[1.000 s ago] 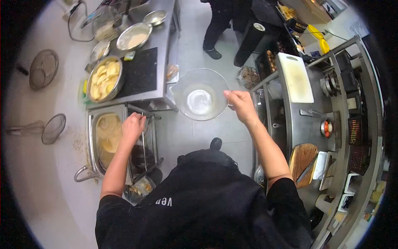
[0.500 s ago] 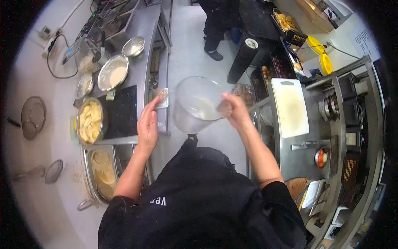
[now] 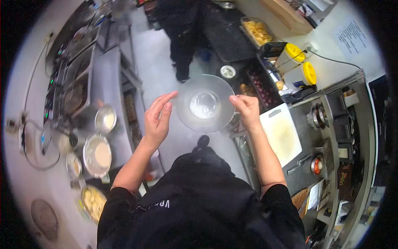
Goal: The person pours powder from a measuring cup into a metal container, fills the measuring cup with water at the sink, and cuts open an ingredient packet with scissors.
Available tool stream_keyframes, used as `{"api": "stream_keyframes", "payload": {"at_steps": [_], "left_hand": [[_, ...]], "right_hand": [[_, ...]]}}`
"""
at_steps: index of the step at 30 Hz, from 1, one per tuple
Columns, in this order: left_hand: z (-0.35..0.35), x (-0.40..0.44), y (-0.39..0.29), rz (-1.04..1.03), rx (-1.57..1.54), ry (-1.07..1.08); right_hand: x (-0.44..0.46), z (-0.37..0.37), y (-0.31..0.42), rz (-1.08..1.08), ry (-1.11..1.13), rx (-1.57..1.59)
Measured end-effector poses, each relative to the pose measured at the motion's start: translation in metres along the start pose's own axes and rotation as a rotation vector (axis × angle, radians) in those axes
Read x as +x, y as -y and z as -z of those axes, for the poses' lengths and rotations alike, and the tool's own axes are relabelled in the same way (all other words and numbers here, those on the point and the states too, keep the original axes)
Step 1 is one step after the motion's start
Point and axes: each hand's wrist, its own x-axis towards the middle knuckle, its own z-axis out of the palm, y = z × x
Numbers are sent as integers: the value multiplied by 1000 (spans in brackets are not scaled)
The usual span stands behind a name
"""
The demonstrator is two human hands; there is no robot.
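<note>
A clear, round jug (image 3: pixel 204 106) hangs in front of me, and I look down through its mouth at a whitish bottom. My right hand (image 3: pixel 248 108) is closed at its right side, with thumb and forefinger at the rim; the lower fingers are partly hidden. My left hand (image 3: pixel 158 118) is open at the other side, its fingers stretched forward. Their tips come up to the jug's left rim, and I cannot tell whether they touch it.
On the left counter stand a bowl of pale slices (image 3: pixel 94 202) and a metal bowl of beige powder (image 3: pixel 98 155). A white cutting board (image 3: pixel 281 135) lies on the right counter, near tongs (image 3: pixel 298 164). Another person in dark clothes (image 3: pixel 178 37) stands ahead.
My view has turned to the right and moved forward. The jug has gone from tilted to nearly upright, still in my right hand. My left hand is now closer to its rim.
</note>
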Motion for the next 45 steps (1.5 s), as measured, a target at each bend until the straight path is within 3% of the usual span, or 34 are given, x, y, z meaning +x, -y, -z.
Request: {"api": "stream_keyframes", "payload": {"at_steps": [3,5,7,9,11,15,17,19,23,31,35,37,39,43,45], "left_hand": [[-25,62,29,-53,-35,-8],[-42,108,35,-195,21,150],[-65,157,45,-291,73,130],[-84,206,51,-349,131,118],[-97,253,58,-277,-70,31],[-107,320,90,-316,-75,-74],[-119,347,117,-319,-67,-77],[-133,378,138,-195,-134,-42],[-167,461,163,-338,-78,14],[-268,613,210,-600,-115,263],[-319,673,225,-624,-69,254],[-340,701,238,-635,-34,265],[-360,722,250,-577,6,299],[-406,758,263,-580,75,367],[-426,778,260,-542,247,470]], "right_hand": [[41,24,-4,-16,-45,9],[72,55,-15,-7,-108,13],[112,73,-17,29,-291,151],[155,96,-30,56,-290,175],[199,104,-10,93,-337,163],[261,152,46,-133,-505,163],[296,178,52,-112,-571,85],[331,195,60,-6,-608,-83],[403,218,71,168,-738,-243],[496,251,95,58,-898,-307],[545,247,119,-104,-863,-416],[561,266,131,-179,-640,-487],[584,265,138,-147,-623,-644],[643,269,140,-77,-649,-613],[678,276,141,-58,-618,-798]]}}
